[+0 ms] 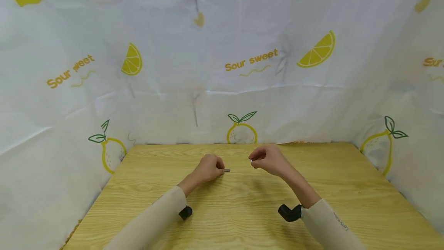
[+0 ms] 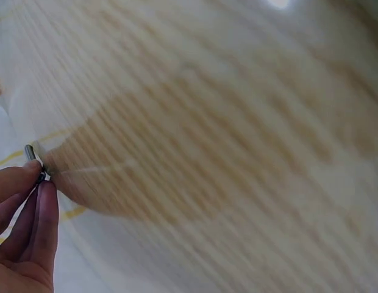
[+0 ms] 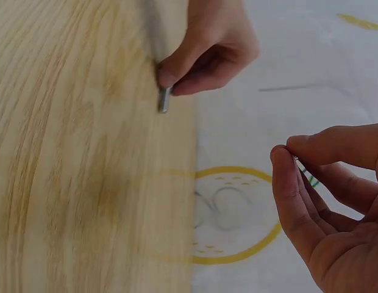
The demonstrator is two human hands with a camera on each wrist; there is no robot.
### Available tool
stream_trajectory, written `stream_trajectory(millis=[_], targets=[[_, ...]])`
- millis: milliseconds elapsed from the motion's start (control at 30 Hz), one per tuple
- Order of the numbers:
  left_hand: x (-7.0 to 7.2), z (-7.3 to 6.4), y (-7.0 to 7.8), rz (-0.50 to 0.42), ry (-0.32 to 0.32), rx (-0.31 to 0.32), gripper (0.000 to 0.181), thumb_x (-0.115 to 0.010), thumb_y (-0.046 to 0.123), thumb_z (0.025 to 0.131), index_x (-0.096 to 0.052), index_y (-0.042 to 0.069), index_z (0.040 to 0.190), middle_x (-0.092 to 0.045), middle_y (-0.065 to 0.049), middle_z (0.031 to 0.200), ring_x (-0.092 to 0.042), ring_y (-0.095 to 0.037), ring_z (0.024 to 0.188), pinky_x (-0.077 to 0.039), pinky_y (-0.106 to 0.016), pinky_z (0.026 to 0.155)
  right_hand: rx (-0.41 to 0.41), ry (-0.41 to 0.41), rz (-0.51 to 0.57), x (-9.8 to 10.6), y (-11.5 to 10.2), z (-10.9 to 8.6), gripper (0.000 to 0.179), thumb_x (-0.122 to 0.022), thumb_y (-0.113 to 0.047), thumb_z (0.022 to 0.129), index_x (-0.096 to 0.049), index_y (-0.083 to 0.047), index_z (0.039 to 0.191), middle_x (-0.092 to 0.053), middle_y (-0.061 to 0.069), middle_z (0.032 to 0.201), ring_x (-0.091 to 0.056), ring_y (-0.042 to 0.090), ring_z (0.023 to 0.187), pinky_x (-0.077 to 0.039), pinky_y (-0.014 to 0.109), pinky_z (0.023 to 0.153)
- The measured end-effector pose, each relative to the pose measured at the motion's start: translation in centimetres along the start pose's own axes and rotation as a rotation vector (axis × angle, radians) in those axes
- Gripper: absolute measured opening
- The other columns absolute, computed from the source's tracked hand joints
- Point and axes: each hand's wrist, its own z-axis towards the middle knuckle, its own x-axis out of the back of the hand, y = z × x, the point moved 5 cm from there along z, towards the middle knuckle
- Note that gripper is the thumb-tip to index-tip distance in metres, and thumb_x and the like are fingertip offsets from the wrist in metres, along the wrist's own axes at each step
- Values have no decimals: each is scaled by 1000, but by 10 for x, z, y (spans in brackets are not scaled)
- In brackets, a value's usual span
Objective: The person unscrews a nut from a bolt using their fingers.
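Observation:
My left hand (image 1: 207, 168) pinches a short silver metal rod (image 1: 227, 170) between thumb and fingertips, close over the table. One smooth, rounded end of the rod (image 2: 30, 152) sticks out past the fingers in the left wrist view; the rest is covered by the fingertips. My right hand (image 1: 268, 160) is raised to the right of it, thumb and forefinger pressed together on a tiny pale, shiny piece (image 1: 251, 161). Only a sliver of that piece shows, and I cannot tell its kind. A gap separates the two hands.
A wood-grain table (image 1: 236, 211) spreads beneath both hands. Behind it and at the sides hangs a white sheet (image 1: 166, 103) printed with lemons and lettering. Black wrist mounts (image 1: 290, 213) protrude by both beige sleeves (image 1: 329, 225).

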Motion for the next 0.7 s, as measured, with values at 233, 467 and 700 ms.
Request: stream_trajectory(millis=[233, 467, 700], targets=[[-2, 4, 1, 47, -16, -22, 3, -82, 12, 87, -79, 11, 88, -76, 0, 86, -68, -13, 80, -58, -28, 74, 41, -88, -239, -16, 32, 32, 14, -72, 1, 85, -79, 2, 97, -76, 11, 93, -68, 17, 75, -60, 33, 67], [-9, 9, 5, 28, 8, -4, 6, -84, 13, 85, -79, 10, 86, -76, 1, 83, -67, -13, 77, -57, -28, 72, 64, -65, -408, -24, 61, 39, 15, -72, 5, 80, -81, -1, 89, -78, 11, 92, -73, 28, 83, -64, 42, 75], [-12, 7, 8, 24, -13, 4, 7, -82, 10, 85, -79, 8, 91, -77, -2, 87, -69, -17, 82, -59, -31, 75, 50, -49, -408, -31, 68, 37, 13, -74, 4, 80, -81, -1, 89, -78, 10, 89, -73, 28, 84, -63, 42, 75]])
